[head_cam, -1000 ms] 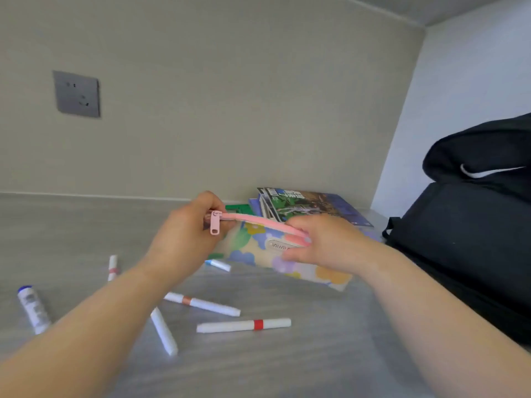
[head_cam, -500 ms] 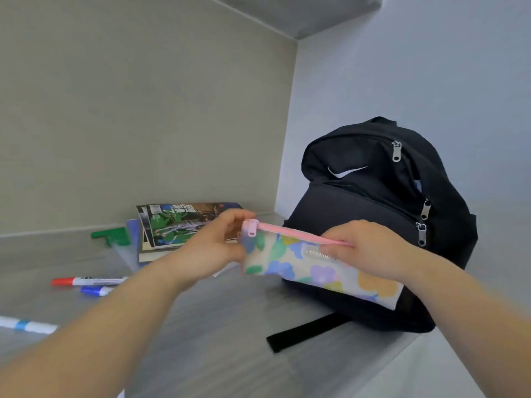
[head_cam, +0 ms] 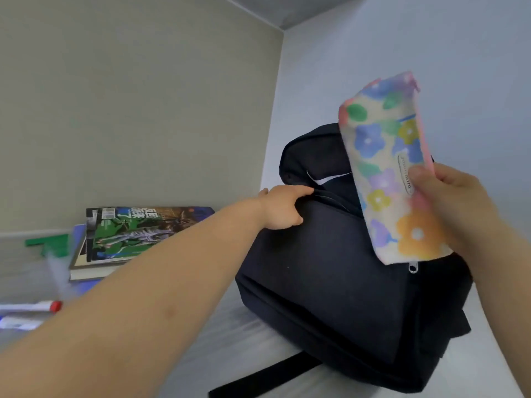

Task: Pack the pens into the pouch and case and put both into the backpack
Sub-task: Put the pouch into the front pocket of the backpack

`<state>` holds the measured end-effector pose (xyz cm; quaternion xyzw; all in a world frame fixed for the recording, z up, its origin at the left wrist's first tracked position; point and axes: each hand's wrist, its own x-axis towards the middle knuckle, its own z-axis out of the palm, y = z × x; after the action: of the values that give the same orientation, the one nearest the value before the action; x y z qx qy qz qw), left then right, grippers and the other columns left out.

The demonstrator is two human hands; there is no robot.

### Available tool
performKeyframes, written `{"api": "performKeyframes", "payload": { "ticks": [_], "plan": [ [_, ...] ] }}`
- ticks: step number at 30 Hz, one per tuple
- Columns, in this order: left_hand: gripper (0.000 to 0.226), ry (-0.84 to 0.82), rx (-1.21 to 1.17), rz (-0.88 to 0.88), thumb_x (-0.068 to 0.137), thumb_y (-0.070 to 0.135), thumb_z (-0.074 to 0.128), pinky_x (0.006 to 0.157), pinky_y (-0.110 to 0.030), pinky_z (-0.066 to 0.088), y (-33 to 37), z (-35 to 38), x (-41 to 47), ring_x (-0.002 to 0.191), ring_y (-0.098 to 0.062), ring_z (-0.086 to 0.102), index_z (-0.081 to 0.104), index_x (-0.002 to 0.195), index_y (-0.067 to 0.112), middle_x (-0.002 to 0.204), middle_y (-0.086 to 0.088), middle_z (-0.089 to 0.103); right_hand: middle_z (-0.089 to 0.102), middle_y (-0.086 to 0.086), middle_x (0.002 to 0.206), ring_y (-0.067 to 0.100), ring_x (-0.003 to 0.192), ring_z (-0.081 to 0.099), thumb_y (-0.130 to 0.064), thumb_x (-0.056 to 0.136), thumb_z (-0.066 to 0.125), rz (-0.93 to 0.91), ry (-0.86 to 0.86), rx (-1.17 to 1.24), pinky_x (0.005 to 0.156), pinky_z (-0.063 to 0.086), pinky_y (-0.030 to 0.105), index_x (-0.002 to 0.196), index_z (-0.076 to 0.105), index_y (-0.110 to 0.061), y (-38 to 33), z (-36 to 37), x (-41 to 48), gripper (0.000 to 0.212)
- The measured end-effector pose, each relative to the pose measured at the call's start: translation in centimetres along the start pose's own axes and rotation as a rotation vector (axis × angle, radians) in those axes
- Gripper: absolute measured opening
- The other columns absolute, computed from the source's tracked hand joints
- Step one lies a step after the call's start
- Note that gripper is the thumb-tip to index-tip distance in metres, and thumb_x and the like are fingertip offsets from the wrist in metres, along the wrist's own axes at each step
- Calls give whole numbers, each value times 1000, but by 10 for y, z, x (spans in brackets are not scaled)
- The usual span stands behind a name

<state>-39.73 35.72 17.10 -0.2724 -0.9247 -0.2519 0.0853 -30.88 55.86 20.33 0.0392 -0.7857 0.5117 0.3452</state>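
Observation:
A black backpack (head_cam: 330,268) stands on the grey table at the right. My left hand (head_cam: 283,208) grips the edge of its front flap near the white logo. My right hand (head_cam: 457,208) holds a flowered pouch (head_cam: 393,173) with a pink zipper, raised upright above the backpack's right side. Two white pens (head_cam: 31,307) lie at the left edge, one with a red cap, one with blue marking. No case is in view.
A stack of magazines and books (head_cam: 138,234) lies by the back wall to the left of the backpack. A green object (head_cam: 48,242) sits beside it. A black strap (head_cam: 258,377) trails over the table's front. Walls close in behind and right.
My left hand let go of the pouch and moved to the backpack's flap. My right hand lifted the pouch and turned it upright. The view swung right.

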Motion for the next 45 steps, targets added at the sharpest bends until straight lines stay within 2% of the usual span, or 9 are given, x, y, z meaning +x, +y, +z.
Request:
{"api": "performKeyframes", "payload": {
  "ticks": [5,9,15,20,27,30,34,37,45],
  "plan": [
    [38,126,161,98,82,8,49,113,-40,-4,2,1,3,123,-18,41,55,116,25,114,7,56,54,-13,53,-8,39,48,-19,92,45,-61,267,369,46,41,6,60,53,-26,-2,26,24,33],
    [25,216,141,175,81,11,53,108,-27,-3,-9,0,-15,110,-13,49,63,101,24,94,14,53,59,-10,74,-3,59,58,-12,94,42,-43,283,640,64,50,13,73,58,-25,0,45,32,29],
    [25,293,237,301,82,10,52,101,-16,3,-13,11,-37,109,-14,50,65,101,19,108,3,65,53,-13,65,-7,53,47,-9,91,44,-182,0,129,44,36,-1,75,57,-23,15,68,18,25],
    [28,289,379,299,83,14,49,87,-28,33,-16,11,-38,106,-25,53,64,106,20,111,-3,65,44,-6,57,17,61,40,-13,89,46,-188,-434,-486,53,32,23,59,46,-20,27,62,12,31],
    [27,243,647,268,85,13,42,85,-29,28,-22,-2,-20,103,-29,50,59,106,17,107,-10,61,45,4,59,18,55,43,-11,87,48,37,-727,-902,54,40,22,53,40,-14,9,48,34,35],
    [29,314,596,279,84,11,44,73,-26,25,-18,-8,-11,101,-30,50,61,108,16,104,-12,63,62,9,87,21,72,60,-10,88,49,256,-885,-885,71,53,29,88,59,-15,3,43,39,11],
    [30,328,438,256,84,7,43,78,-32,37,-18,-5,-10,104,-27,50,62,106,14,109,-10,62,65,3,103,21,91,63,-9,86,51,297,-867,-458,81,51,31,110,54,-20,19,51,39,26],
    [29,318,399,247,84,7,43,81,-34,39,-23,-3,-11,105,-26,50,62,106,12,110,-9,62,63,2,91,18,84,58,-10,88,51,158,-691,-249,71,45,23,102,60,-13,32,65,35,17],
    [27,260,413,222,87,10,43,74,-29,36,-24,-11,-6,102,-29,52,56,110,13,114,-8,59,39,4,65,20,67,36,-2,79,48,0,-817,-808,60,29,28,62,42,-15,3,70,66,22]
  ]
}}
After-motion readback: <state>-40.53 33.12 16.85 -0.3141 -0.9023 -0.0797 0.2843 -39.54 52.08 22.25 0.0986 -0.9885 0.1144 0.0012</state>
